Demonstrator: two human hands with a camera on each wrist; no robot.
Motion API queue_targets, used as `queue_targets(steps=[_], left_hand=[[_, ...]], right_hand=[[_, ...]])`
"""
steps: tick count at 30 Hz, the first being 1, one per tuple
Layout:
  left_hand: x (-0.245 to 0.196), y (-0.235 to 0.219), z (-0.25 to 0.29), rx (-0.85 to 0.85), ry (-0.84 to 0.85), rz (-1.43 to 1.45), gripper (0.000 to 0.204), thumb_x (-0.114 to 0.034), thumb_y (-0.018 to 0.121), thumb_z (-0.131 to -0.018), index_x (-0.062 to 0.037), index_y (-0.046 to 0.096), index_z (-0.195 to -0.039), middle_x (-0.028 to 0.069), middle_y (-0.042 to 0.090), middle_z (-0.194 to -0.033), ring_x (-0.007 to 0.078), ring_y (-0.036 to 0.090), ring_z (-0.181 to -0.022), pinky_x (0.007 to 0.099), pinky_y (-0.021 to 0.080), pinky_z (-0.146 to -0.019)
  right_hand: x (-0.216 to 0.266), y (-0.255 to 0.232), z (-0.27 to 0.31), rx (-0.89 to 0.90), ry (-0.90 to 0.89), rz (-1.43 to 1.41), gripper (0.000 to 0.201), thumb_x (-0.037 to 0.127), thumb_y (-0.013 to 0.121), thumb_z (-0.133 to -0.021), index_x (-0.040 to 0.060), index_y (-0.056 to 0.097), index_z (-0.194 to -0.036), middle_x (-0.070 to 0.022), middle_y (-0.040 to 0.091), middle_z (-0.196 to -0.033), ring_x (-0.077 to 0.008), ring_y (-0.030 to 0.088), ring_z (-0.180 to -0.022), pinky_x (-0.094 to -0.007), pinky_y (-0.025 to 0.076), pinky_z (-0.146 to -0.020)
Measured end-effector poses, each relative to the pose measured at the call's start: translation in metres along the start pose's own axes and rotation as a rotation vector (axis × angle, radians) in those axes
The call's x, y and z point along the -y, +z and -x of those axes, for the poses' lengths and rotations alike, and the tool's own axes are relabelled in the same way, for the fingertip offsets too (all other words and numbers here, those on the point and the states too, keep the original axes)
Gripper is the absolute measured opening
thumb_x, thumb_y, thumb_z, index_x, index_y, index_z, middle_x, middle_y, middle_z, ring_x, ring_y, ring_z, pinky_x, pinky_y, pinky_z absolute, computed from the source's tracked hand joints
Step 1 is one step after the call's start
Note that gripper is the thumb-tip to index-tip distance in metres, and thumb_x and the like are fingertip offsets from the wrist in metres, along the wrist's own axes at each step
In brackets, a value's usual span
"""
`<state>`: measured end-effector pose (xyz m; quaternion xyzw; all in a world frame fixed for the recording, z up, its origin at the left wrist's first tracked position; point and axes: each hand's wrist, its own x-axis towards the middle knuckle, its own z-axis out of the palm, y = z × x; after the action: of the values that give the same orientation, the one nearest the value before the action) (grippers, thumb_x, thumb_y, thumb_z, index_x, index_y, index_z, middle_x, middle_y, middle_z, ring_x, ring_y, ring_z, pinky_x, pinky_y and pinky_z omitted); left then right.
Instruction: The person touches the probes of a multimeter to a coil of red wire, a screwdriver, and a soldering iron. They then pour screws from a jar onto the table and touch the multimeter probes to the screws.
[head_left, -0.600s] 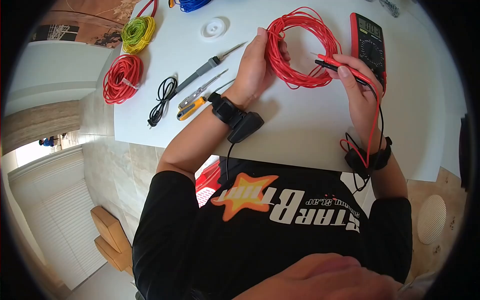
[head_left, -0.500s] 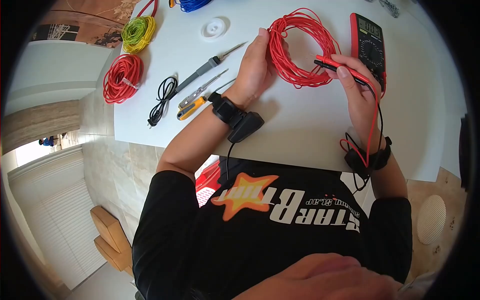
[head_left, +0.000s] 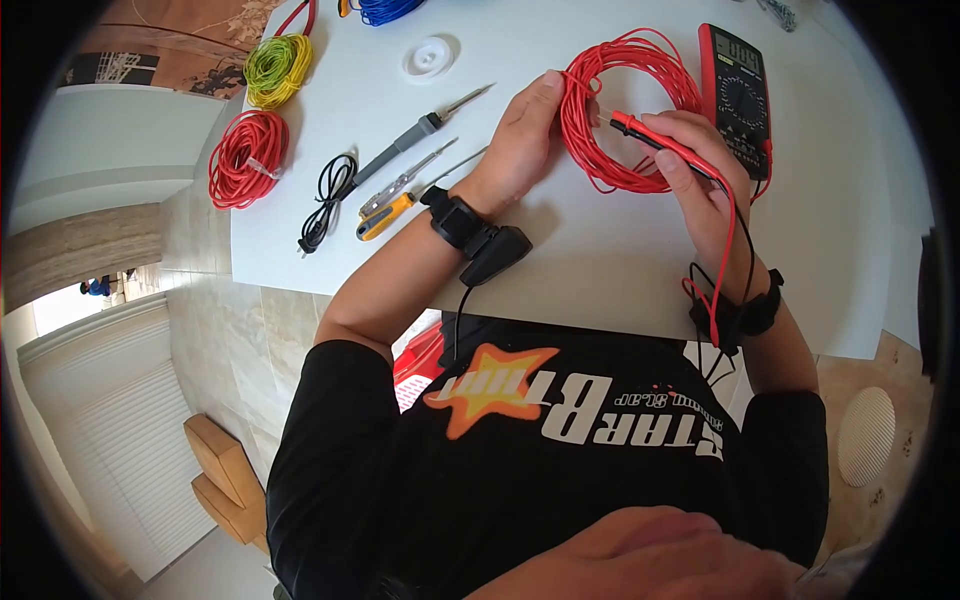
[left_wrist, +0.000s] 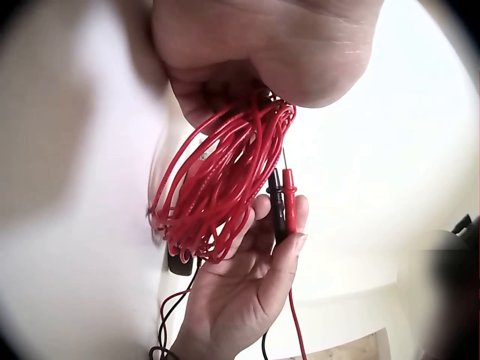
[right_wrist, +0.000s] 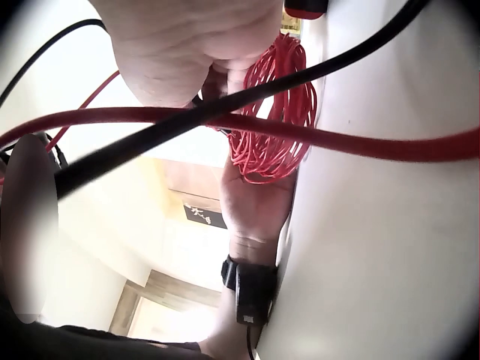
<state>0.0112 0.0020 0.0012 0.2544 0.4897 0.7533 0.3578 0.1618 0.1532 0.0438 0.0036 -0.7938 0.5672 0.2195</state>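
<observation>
In the head view my left hand (head_left: 525,140) grips the left side of a coil of red wire (head_left: 578,125), thumb on the near side. My right hand (head_left: 710,170) pinches a red test probe (head_left: 680,150) and a black test probe (head_left: 622,128) together, their metal tips pointing left inside the ring of the coil. In the left wrist view the red probe (left_wrist: 289,196) and black probe (left_wrist: 277,206) stand side by side below the coil (left_wrist: 232,161). Their leads run down past my right wrist. A red-and-black multimeter (head_left: 740,95) lies just beyond my right hand, its display lit with digits.
Left of my hands lie a soldering iron (head_left: 400,140), a yellow-handled screwdriver (head_left: 385,217) and a clear-handled screwdriver (head_left: 385,195). A white spool (head_left: 428,58) sits behind them. Another red wire coil (head_left: 240,160) and a yellow-green coil (head_left: 280,70) rest along the left edge.
My left hand and the coil have shifted right and slightly nearer to me. The probes in my right hand have moved left, their tips now close to the coil's left side.
</observation>
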Motion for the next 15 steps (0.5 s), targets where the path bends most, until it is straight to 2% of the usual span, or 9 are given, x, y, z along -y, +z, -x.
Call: queue_targets(steps=[3,13,15], left_hand=[[-0.0029,-0.0005,0.0018,0.046,-0.025,-0.008,0.046,-0.04,0.03,-0.106,-0.0017,0.056,-0.108,0.0068,0.061,-0.092,0.014,0.056,-0.084,0.0291,0.047,-0.078],[-0.0021,0.0012,0.0013,0.048,0.0,-0.064,0.046,-0.039,0.028,-0.106,-0.0021,0.056,-0.106,0.0063,0.061,-0.091,0.0127,0.055,-0.08,0.0289,0.047,-0.075],[-0.0022,0.0002,0.0016,0.086,-0.007,-0.07,0.052,-0.043,0.029,-0.105,0.0005,0.056,-0.115,0.008,0.061,-0.096,0.0141,0.056,-0.088,0.029,0.046,-0.081]], right_hand=[[0.0015,-0.0015,-0.0012,0.016,-0.018,0.051,0.027,0.004,0.055,-0.094,-0.0003,0.061,-0.12,-0.0114,0.058,-0.114,-0.0179,0.057,-0.103,-0.0278,0.045,-0.087],[0.0002,-0.0018,-0.0008,0.015,-0.068,0.128,0.027,0.003,0.056,-0.093,0.0019,0.063,-0.119,-0.0126,0.06,-0.115,-0.0218,0.059,-0.105,-0.0298,0.045,-0.091],[-0.0004,-0.0033,-0.0007,0.013,-0.082,0.138,0.027,0.003,0.056,-0.093,0.0022,0.063,-0.119,-0.0126,0.06,-0.115,-0.022,0.059,-0.105,-0.0299,0.045,-0.091]])
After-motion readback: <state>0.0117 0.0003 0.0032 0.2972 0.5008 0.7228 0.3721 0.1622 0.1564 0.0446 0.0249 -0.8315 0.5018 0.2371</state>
